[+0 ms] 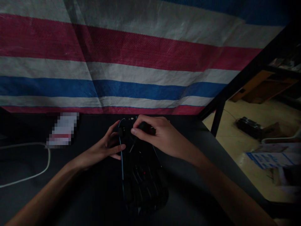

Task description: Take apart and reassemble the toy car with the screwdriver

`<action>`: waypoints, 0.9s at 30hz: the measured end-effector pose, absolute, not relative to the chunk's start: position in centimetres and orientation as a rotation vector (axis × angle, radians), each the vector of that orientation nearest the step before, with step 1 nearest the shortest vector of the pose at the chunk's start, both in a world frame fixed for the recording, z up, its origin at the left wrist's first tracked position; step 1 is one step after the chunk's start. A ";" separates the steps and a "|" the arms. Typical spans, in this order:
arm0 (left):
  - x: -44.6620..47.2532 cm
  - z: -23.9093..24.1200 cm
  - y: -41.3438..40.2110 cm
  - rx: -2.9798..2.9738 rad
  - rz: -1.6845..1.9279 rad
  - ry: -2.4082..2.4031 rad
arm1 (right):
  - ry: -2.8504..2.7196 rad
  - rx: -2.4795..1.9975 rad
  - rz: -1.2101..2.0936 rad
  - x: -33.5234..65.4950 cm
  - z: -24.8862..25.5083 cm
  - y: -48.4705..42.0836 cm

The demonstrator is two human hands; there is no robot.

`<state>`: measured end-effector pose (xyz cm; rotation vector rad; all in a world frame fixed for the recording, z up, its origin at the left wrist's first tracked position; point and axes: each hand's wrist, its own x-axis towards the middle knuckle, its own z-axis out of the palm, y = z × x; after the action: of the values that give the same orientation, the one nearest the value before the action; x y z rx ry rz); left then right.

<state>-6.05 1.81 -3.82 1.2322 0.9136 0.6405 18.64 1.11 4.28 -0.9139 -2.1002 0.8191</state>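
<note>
A dark toy car [143, 179], which seems to lie with its underside up, rests on the black table, lengthwise to me. Along its left edge runs a thin blue line. My left hand [110, 144] grips that left side, with the thumb on the edge and the fingers spread behind it. In my right hand [156, 133] is a screwdriver with a black handle, pinched between thumb and fingers. The thin screwdriver shaft [132, 147] points down and left to the car's upper part. Whether its tip sits in a screw cannot be made out in the dim light.
A blurred-out phone-like thing [63, 130] lies on the table at left, with a white cable [48, 160] by it. Behind the table hangs a striped tarp [131, 50]. Right of the table edge are a dark metal frame [217, 116] and boxes [270, 159] on the floor.
</note>
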 end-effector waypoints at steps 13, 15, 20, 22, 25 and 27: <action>-6.7 -4.2 1.7 1.260 0.665 0.872 | -2.283 -0.948 0.524 14.9 4.1 0.0; -6.8 -4.5 1.8 1.252 0.662 0.860 | -2.292 -1.024 0.425 14.6 3.9 -0.1; -6.9 -4.6 1.9 1.260 0.677 0.808 | -2.381 -0.911 0.475 14.8 4.0 0.1; -6.9 -4.6 1.9 1.273 0.688 0.801 | -2.407 -0.866 0.385 15.1 4.0 0.1; -6.8 -4.6 1.8 1.283 0.696 0.797 | -2.419 -0.887 0.221 15.1 4.0 0.2; -6.9 -4.8 1.9 1.278 0.691 0.798 | -2.413 -0.935 0.149 15.0 4.0 0.2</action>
<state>-6.88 1.90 -4.81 1.2782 0.7982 0.6915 15.02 0.22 3.97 -0.9352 -2.4134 0.1489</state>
